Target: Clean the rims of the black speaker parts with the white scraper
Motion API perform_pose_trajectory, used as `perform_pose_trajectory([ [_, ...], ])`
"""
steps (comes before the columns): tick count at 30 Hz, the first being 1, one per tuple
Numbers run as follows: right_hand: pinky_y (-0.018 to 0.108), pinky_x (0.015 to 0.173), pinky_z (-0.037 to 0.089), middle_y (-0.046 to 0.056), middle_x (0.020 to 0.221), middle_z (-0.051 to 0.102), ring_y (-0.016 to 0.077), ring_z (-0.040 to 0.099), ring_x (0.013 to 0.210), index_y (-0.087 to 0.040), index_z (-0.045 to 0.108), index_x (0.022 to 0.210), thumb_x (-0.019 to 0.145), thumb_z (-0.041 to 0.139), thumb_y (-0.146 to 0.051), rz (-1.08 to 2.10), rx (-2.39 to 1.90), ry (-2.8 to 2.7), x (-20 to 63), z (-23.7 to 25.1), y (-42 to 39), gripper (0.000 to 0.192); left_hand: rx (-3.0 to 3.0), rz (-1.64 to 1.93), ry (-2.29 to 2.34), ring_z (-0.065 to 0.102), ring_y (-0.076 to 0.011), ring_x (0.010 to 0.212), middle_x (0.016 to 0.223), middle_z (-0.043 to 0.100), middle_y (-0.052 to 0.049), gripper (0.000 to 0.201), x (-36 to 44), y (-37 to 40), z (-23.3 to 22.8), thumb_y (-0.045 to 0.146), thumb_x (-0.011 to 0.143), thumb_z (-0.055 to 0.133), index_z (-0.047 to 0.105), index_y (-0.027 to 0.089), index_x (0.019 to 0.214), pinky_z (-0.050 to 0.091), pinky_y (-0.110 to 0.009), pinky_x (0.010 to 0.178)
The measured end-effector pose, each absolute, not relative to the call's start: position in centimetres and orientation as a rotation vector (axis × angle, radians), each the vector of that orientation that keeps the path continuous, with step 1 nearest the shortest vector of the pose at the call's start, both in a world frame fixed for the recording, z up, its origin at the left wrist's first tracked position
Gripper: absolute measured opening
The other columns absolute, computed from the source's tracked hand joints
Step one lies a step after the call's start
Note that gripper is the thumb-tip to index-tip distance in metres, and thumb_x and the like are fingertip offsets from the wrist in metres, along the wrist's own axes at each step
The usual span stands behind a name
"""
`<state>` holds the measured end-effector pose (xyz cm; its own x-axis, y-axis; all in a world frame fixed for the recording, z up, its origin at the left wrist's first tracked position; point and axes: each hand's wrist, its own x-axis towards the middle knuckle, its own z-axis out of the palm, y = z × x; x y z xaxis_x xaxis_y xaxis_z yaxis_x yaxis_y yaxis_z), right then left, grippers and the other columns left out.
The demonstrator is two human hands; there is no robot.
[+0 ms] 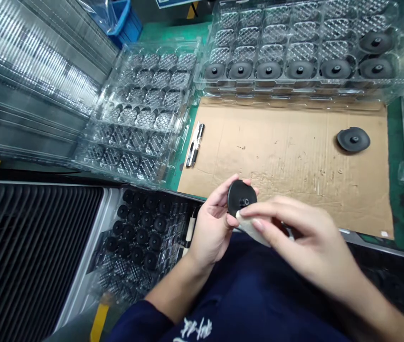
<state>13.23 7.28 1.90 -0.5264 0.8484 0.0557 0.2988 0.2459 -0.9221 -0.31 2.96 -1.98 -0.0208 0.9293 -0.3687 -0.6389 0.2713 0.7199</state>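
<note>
My left hand (213, 222) grips a small black round disc part (240, 197) by its edge, just in front of the table's near edge. My right hand (301, 237) reaches in from the right and presses a small whitish piece (248, 223) against the lower side of the disc, held between thumb and fingers. Another black disc (353, 139) lies loose on the brown cardboard sheet (287, 156) at the right.
A clear plastic tray (305, 52) at the back holds black discs along its front row and right end. An empty clear tray stack (141, 109) sits left of the cardboard, with pens (195, 144) beside it. A lower tray (137, 237) of small black parts stands at my left.
</note>
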Motion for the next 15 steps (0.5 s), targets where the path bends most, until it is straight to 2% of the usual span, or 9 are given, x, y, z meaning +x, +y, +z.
perform_pose_trajectory([
  [2, 0.022, 0.054, 0.045, -0.001, 0.08, 0.066, 0.009, 0.057, 0.062, -0.025, 0.068, 0.095, 0.086, 0.056, -0.017, 1.202, -1.11, -1.95, 13.4, 2.1, 7.6, 0.017, 0.387, 1.284, 0.937, 0.056, -0.0237, 0.113, 0.122, 0.062, -0.004, 0.055, -0.1, 2.9, -1.9, 0.018, 0.07, 0.075, 0.058, 0.027, 0.121, 0.047, -0.031, 0.096],
  [4, 0.025, 0.067, 0.05, 0.001, 0.09, 0.067, 0.0118, 0.06, 0.074, -0.024, 0.066, 0.102, 0.086, 0.056, -0.016, 0.978, -1.108, -1.869, 13.3, 2.2, 7.8, 0.021, 0.387, 1.269, 0.933, 0.055, -0.0238, 0.115, 0.121, 0.063, -0.005, 0.057, 0.2, 2.9, -1.9, 0.025, 0.066, 0.079, 0.06, 0.026, 0.119, 0.044, -0.03, 0.099],
  [6, 0.027, 0.078, 0.05, 0.003, 0.097, 0.067, 0.0133, 0.061, 0.084, -0.022, 0.063, 0.11, 0.085, 0.054, -0.012, 0.916, -0.988, -1.861, 13.5, 2.1, 7.5, 0.028, 0.389, 1.259, 0.909, 0.055, -0.0247, 0.115, 0.12, 0.063, -0.004, 0.059, 0.3, 2.9, -1.7, 0.031, 0.061, 0.08, 0.061, 0.027, 0.117, 0.045, -0.032, 0.098],
  [8, 0.024, 0.077, 0.05, 0.002, 0.093, 0.067, 0.0116, 0.062, 0.082, -0.02, 0.063, 0.11, 0.085, 0.054, -0.01, 1.061, -0.862, -1.967, 14.3, 1.9, 7.0, 0.029, 0.387, 1.256, 0.89, 0.058, -0.0253, 0.111, 0.119, 0.063, -0.004, 0.06, 0.0, 3.0, -1.5, 0.033, 0.059, 0.081, 0.062, 0.028, 0.116, 0.047, -0.034, 0.096],
  [10, 0.02, 0.068, 0.049, 0.001, 0.085, 0.066, 0.0094, 0.061, 0.075, -0.02, 0.065, 0.104, 0.084, 0.056, -0.011, 1.168, -0.892, -2.051, 15.6, 1.9, 6.6, 0.023, 0.379, 1.245, 0.884, 0.061, -0.0258, 0.106, 0.119, 0.063, -0.004, 0.061, -0.3, 3.0, -1.3, 0.034, 0.059, 0.08, 0.061, 0.029, 0.117, 0.049, -0.035, 0.093],
  [12, 0.02, 0.064, 0.048, 0.0, 0.082, 0.066, 0.0091, 0.059, 0.071, -0.021, 0.067, 0.098, 0.084, 0.058, -0.013, 1.079, -1.056, -2.089, 16.4, 2.0, 6.4, 0.019, 0.375, 1.23, 0.874, 0.061, -0.0252, 0.107, 0.119, 0.063, -0.005, 0.061, -0.4, 3.1, -1.2, 0.035, 0.06, 0.079, 0.061, 0.028, 0.117, 0.049, -0.033, 0.092],
  [15, 0.022, 0.076, 0.047, 0.002, 0.091, 0.066, 0.0114, 0.06, 0.082, -0.02, 0.066, 0.105, 0.082, 0.059, -0.01, 0.772, -1.178, -2.092, 16.1, 2.6, 6.7, 0.026, 0.352, 1.195, 0.836, 0.058, -0.0215, 0.111, 0.123, 0.061, -0.005, 0.062, 0.4, 3.3, -1.3, 0.039, 0.059, 0.078, 0.061, 0.025, 0.118, 0.047, -0.023, 0.091],
])
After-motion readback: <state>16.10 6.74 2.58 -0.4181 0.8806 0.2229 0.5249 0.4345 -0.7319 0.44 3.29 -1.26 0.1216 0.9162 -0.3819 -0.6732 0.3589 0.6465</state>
